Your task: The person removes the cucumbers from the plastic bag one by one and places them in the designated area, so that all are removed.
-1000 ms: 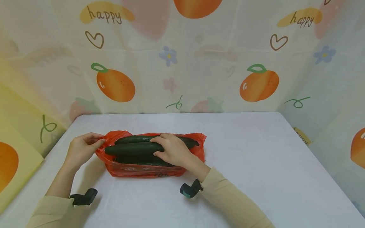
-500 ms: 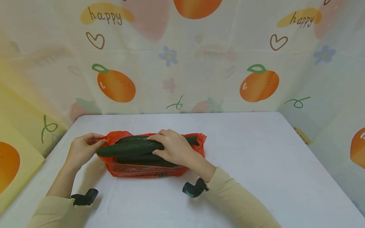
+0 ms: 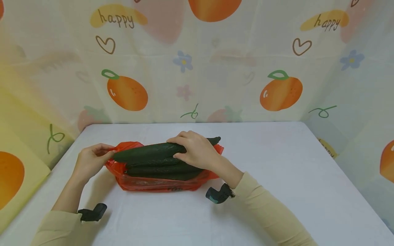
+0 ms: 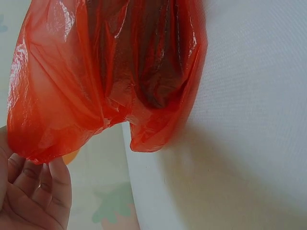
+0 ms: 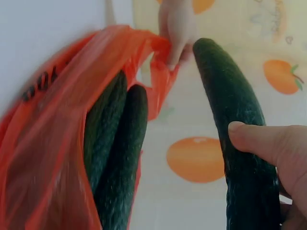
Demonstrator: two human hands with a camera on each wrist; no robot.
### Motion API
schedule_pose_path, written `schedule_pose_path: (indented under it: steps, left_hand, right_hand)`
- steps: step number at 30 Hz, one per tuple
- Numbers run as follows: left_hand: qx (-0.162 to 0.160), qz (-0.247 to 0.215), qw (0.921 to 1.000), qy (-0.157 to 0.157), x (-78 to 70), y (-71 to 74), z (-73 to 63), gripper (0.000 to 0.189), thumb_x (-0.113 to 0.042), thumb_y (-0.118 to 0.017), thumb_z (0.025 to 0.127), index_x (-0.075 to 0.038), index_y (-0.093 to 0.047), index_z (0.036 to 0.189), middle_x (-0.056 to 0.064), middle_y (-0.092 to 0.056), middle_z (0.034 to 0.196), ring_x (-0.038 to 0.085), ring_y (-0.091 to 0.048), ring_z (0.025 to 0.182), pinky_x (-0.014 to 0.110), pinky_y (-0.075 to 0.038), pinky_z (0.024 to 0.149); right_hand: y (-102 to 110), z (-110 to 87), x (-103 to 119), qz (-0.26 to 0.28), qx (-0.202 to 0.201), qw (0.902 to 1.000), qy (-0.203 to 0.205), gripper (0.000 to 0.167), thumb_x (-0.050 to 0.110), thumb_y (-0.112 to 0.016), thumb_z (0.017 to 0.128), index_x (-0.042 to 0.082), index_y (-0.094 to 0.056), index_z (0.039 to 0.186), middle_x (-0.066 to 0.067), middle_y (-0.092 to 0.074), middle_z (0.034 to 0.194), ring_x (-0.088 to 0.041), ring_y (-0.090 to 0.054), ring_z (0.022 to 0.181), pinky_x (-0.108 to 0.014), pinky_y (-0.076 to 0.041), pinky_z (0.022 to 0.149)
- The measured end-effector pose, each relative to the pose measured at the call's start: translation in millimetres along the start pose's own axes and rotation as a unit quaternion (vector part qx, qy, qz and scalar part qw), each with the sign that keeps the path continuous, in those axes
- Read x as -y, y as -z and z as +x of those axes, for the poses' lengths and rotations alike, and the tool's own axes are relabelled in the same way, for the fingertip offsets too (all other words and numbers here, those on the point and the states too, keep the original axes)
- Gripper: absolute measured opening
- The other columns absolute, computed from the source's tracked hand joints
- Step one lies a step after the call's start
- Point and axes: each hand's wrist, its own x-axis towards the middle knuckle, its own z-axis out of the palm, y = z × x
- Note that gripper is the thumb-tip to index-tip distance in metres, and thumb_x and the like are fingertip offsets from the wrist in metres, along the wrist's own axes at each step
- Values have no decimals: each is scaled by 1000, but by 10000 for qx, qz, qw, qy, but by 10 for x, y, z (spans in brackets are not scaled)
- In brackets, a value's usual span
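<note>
My right hand (image 3: 198,149) grips a long dark green cucumber (image 3: 149,152) around its middle, thumb on the near side. In the right wrist view this cucumber (image 5: 228,91) is raised apart from the others. Below it, more cucumbers (image 3: 163,172) lie side by side in a red plastic bag (image 3: 144,185), open at the top; the right wrist view shows their ends inside it. My left hand (image 3: 92,160) pinches the bag's left edge between thumb and fingers. From the left wrist, the thin bag (image 4: 57,100) looks stretched up toward the fingers (image 4: 60,182).
The bag rests on a white-covered table (image 3: 277,164), left of the middle. A fruit-printed cloth (image 3: 221,78) hangs behind the table and along both sides. A black wrist camera (image 3: 219,193) sits on my right wrist, another black camera (image 3: 93,212) on my left.
My right hand has lifted the cucumber up out of the bag, shifting it first left, then up and right. More of the cucumbers beneath now shows. The left hand stays at the bag's edge.
</note>
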Motion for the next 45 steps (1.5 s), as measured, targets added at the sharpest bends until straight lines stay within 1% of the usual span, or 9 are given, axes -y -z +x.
schedule_pose_path:
  steps: [6,12,16,22,27,31,35,39,45]
  left_hand:
    - [60,-36,10000,-6,-9,4,6,35,-33,-60,89,-3,-65,105,16,-68,93,-2,-58,67,17,-50,58]
    - [61,63,10000,2,-3,31,11,33,-33,-59,89,-4,-65,104,16,-68,94,-5,-56,69,17,-49,59]
    - [102,21,9999,22,-3,35,9,34,-32,-59,89,-3,-65,105,17,-68,96,-4,-56,69,17,-49,59]
    - [150,-33,9999,65,4,35,-1,36,-33,-59,89,-3,-64,107,18,-67,97,-1,-58,68,17,-50,59]
    - [169,-34,9998,46,5,28,-2,36,-34,-59,89,-3,-64,107,17,-67,97,-2,-58,69,17,-49,59]
    - [160,-49,9999,27,13,29,-6,36,-33,-59,89,-3,-64,107,17,-67,97,-1,-58,69,17,-49,59]
    - [165,-92,9998,55,21,31,-8,36,-33,-59,89,-2,-64,107,18,-67,97,1,-59,68,17,-50,59]
    - [148,-99,9998,65,29,27,-6,36,-33,-59,89,-2,-64,107,18,-67,96,1,-59,67,17,-50,59]
    - [63,-26,10000,4,45,29,-9,33,-31,-60,89,-2,-64,105,18,-67,95,-1,-59,67,17,-50,58]
  right_hand:
    - [89,-46,-174,7,-175,9998,22,40,24,-71,80,18,-61,119,4,-62,105,-12,-57,93,-25,-48,74]
    - [155,-102,-373,16,-103,9997,-220,42,23,-71,81,18,-60,121,2,-62,107,-14,-57,96,-28,-48,78]
    - [227,-141,-495,-9,-31,9994,-334,41,20,-71,81,17,-61,120,0,-62,108,-17,-58,98,-31,-50,80]
    - [350,-207,-673,96,-20,9991,-411,43,19,-72,80,14,-60,120,-2,-63,107,-17,-60,90,-30,-50,74]
    - [432,-262,-856,181,-170,9991,-335,41,17,-74,78,12,-62,117,-2,-61,108,-18,-57,96,-33,-49,82]
    - [487,-294,-1000,300,-145,9989,-332,37,16,-73,78,14,-61,114,0,-59,112,-17,-56,100,-36,-48,85]
    - [535,-321,-1128,407,-56,9985,-360,38,14,-72,79,18,-60,115,1,-58,117,-18,-54,105,-38,-47,88]
    - [576,-369,-1230,349,-5,9976,-602,40,13,-71,80,20,-59,118,-1,-59,119,-21,-54,106,-42,-45,89]
    - [625,-483,-1353,278,73,9952,-939,41,14,-70,81,13,-59,120,-8,-60,110,-25,-53,99,-44,-45,86]
